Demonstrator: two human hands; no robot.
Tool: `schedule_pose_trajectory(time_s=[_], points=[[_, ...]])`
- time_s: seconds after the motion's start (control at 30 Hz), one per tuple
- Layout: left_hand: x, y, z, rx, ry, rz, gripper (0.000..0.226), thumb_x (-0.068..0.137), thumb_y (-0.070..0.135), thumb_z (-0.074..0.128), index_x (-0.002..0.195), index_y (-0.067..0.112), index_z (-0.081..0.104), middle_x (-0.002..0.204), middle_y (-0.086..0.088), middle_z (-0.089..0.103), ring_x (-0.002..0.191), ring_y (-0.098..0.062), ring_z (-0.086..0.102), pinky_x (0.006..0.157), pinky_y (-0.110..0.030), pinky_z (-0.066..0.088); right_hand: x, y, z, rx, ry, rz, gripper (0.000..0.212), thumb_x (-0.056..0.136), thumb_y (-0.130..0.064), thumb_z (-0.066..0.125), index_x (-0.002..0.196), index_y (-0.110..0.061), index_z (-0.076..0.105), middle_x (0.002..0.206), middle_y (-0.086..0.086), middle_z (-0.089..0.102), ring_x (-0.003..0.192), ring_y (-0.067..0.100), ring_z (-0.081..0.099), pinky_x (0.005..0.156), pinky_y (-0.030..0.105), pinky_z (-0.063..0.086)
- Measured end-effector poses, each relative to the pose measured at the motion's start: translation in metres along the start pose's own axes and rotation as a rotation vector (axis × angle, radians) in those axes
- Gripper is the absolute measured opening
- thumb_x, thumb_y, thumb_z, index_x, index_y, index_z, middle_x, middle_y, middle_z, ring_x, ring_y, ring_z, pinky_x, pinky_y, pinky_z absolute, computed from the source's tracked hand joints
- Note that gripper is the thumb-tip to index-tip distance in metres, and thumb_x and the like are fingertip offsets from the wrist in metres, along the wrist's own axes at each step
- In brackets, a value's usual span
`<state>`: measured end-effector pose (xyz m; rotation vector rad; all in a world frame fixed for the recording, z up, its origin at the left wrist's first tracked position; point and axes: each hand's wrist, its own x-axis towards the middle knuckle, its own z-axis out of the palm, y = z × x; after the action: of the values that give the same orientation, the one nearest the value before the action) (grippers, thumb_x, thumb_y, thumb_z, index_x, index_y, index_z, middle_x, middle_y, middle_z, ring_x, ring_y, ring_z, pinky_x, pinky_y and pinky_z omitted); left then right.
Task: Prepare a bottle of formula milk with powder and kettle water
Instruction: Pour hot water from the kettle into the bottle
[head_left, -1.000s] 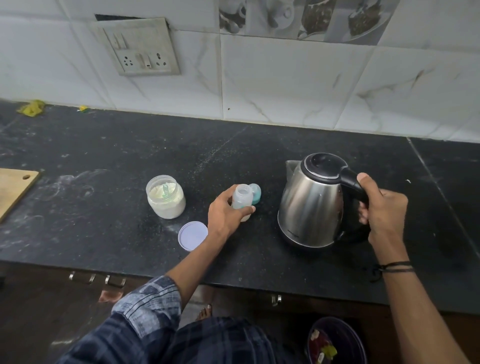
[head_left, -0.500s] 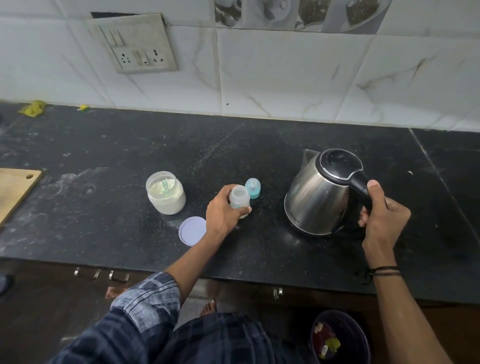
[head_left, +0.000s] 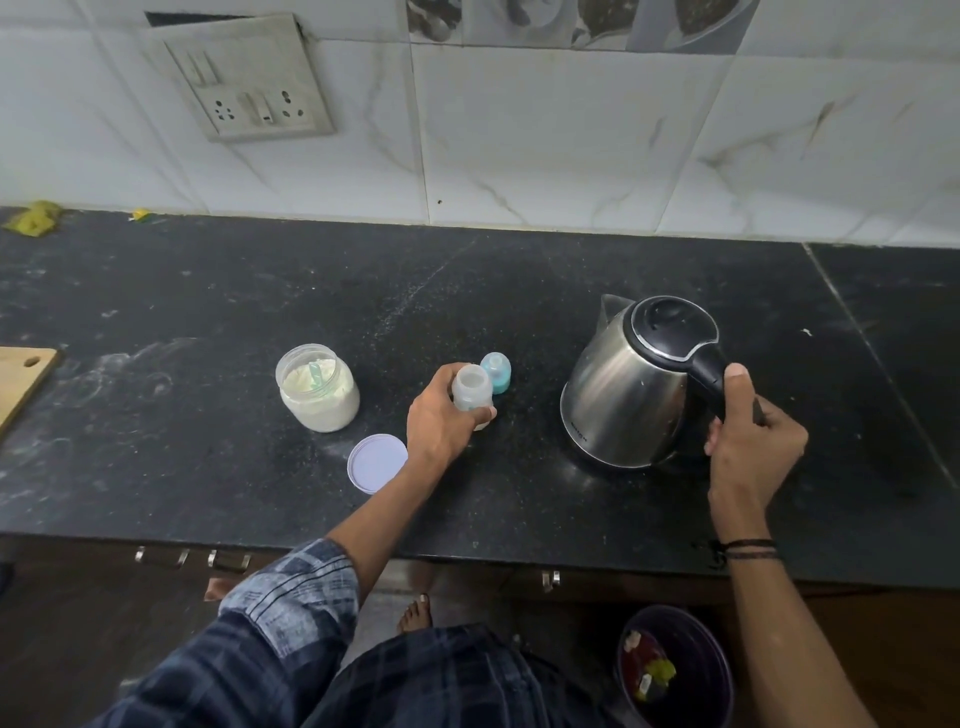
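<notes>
A small clear baby bottle (head_left: 471, 391) stands open-topped on the black counter (head_left: 208, 291), with my left hand (head_left: 439, 423) wrapped around it. Just behind it is the bottle's blue teat cap (head_left: 496, 371). To the right, a steel kettle (head_left: 631, 387) with a black lid rests on the counter, spout pointing away to the back left. My right hand (head_left: 748, 441) grips its black handle. An open jar of pale formula powder (head_left: 318, 387), with a scoop inside, sits left of the bottle. The jar's white lid (head_left: 377, 462) lies flat in front.
A wooden board (head_left: 23, 376) pokes in at the left edge. A socket plate (head_left: 244, 83) hangs on the tiled wall. Yellow scraps (head_left: 34, 218) lie at the back left. Below the counter edge stands a dark bin (head_left: 675, 670) beside my bare foot (head_left: 415, 613).
The kettle has been lowered and moved slightly right, now resting on the counter. My left hand has kept hold of the bottle in the same place.
</notes>
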<state>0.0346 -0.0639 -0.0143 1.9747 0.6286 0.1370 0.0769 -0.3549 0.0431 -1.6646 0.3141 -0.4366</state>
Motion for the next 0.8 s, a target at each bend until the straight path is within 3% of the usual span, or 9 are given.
schedule_pose_trajectory(time_s=[0.13, 0.33, 0.5, 0.6, 0.7, 0.8], points=[[0.001, -0.001, 0.0, 0.002, -0.002, 0.015, 0.06, 0.077, 0.018, 0.09, 0.125, 0.034, 0.057, 0.115, 0.015, 0.062, 0.108, -0.015, 0.06, 0.089, -0.033, 0.045, -0.017, 0.0, 0.005, -0.051, 0.123, 0.007, 0.065, 0.088, -0.065, 0.068, 0.05, -0.02, 0.042, 0.05, 0.005, 0.042, 0.05, 0.028, 0.04, 0.05, 0.038, 0.038], [0.003, -0.003, 0.001, -0.023, -0.028, 0.014, 0.06, 0.079, 0.016, 0.088, 0.125, 0.035, 0.054, 0.12, 0.013, 0.062, 0.112, -0.016, 0.06, 0.097, -0.038, 0.05, -0.033, -0.008, 0.011, -0.032, 0.247, 0.006, 0.06, 0.085, -0.068, 0.068, 0.052, -0.023, 0.048, 0.044, -0.015, 0.047, 0.045, 0.004, 0.043, 0.048, 0.014, 0.038], [0.004, -0.005, 0.001, -0.045, -0.069, 0.01, 0.065, 0.081, 0.016, 0.088, 0.133, 0.03, 0.052, 0.131, 0.008, 0.062, 0.117, -0.017, 0.059, 0.106, -0.042, 0.05, -0.037, -0.005, 0.008, -0.059, 0.234, 0.063, 0.071, 0.081, -0.086, 0.057, 0.057, -0.019, 0.049, 0.053, -0.001, 0.051, 0.052, 0.015, 0.051, 0.056, 0.029, 0.048], [0.005, -0.008, 0.0, -0.054, -0.076, 0.012, 0.066, 0.079, 0.017, 0.09, 0.133, 0.03, 0.053, 0.128, 0.01, 0.061, 0.117, -0.018, 0.059, 0.103, -0.04, 0.051, -0.041, -0.003, 0.003, -0.11, 0.187, 0.06, 0.072, 0.082, -0.092, 0.043, 0.07, -0.023, 0.058, 0.067, -0.006, 0.061, 0.062, 0.006, 0.058, 0.068, 0.028, 0.052], [0.005, -0.009, -0.001, -0.057, -0.089, 0.018, 0.065, 0.079, 0.017, 0.09, 0.13, 0.032, 0.052, 0.125, 0.013, 0.06, 0.115, -0.016, 0.059, 0.101, -0.037, 0.05, -0.054, 0.003, 0.002, -0.234, 0.276, -0.112, 0.065, 0.093, -0.078, 0.046, 0.107, -0.016, 0.061, 0.118, 0.006, 0.054, 0.108, 0.012, 0.049, 0.092, 0.034, 0.047], [0.006, -0.009, -0.002, -0.065, -0.083, 0.029, 0.063, 0.079, 0.016, 0.089, 0.128, 0.033, 0.055, 0.124, 0.013, 0.062, 0.114, -0.016, 0.06, 0.099, -0.036, 0.05, -0.074, 0.004, 0.003, -0.347, 0.434, -0.544, 0.048, 0.099, -0.05, 0.064, 0.116, -0.006, 0.056, 0.121, 0.019, 0.05, 0.118, 0.03, 0.045, 0.105, 0.036, 0.035]])
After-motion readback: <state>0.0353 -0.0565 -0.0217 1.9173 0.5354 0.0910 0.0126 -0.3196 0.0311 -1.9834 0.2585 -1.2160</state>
